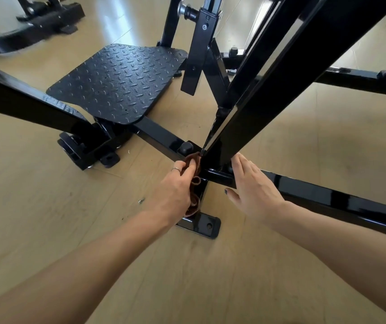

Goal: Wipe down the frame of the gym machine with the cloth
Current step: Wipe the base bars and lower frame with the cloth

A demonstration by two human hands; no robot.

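Bright daylight, glossy glare, blurred, warped edges.

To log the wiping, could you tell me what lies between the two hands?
In the head view, the black frame post base stands between the left hand, holding the cloth, and the right hand.

Floor (35, 206): light wood-look boards, with dark scuff marks to the left. One small loose screw (141, 201) lies on the boards, with tiny dark specks near it. A second black machine base (30, 19) stands at upper left, well apart.
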